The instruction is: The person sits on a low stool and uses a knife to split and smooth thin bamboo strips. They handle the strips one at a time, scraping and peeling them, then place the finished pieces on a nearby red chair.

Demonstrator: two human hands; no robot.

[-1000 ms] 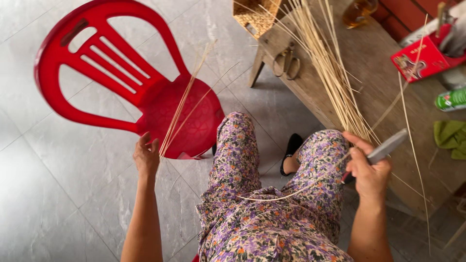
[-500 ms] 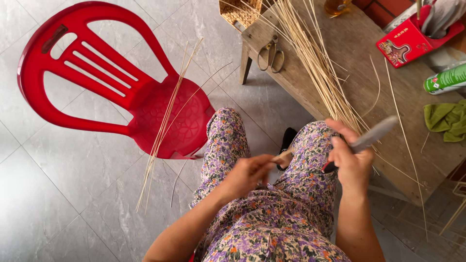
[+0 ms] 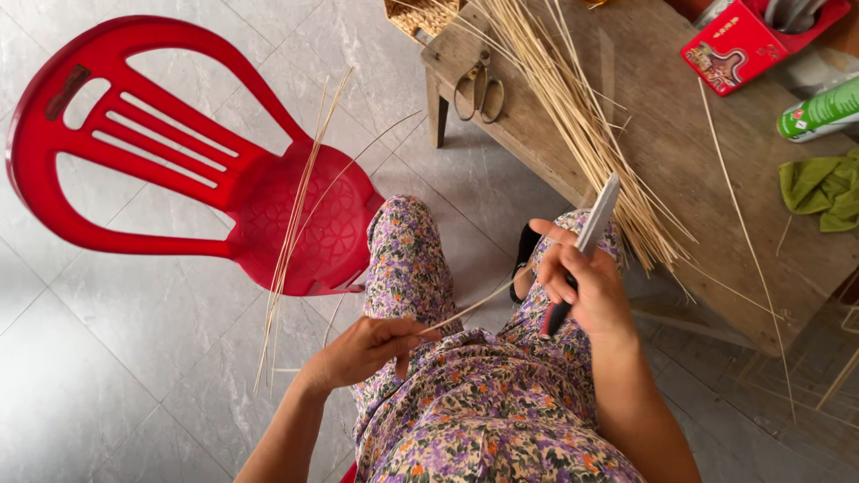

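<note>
A single thin strip point(image 3: 465, 310) of pale cane is held across the lap. Its near end is pinched between the thumb and fingers of the left hand point(image 3: 367, 351), which are pressed together on it; from there the strip rises toward the right hand point(image 3: 586, 291) and passes just beside it. The right hand's fingers are wrapped around the dark handle of a knife point(image 3: 591, 228), whose pale blade points up and away over the knee.

The strip is judged to be very light, springy and easily bowed along its length, yet liable to split or kink if bent sharply. Its surface looks smooth and dry, so it may slide through a loose pinch. A hold near the end, as it is taken now, seems apt, with a second hold close to where the blade meets it so that the free span stays short. Whether the blade touches the strip cannot be told.

More strips are leaned against a red chair point(image 3: 268, 206) on the left, well apart from the hands. A large bundle point(image 3: 573, 107) lies on the wooden tabletop point(image 3: 716, 179) ahead, near scissors point(image 3: 480, 88), a red box point(image 3: 735, 45), a green can point(image 3: 819, 112) and a green cloth point(image 3: 821, 190).
</note>
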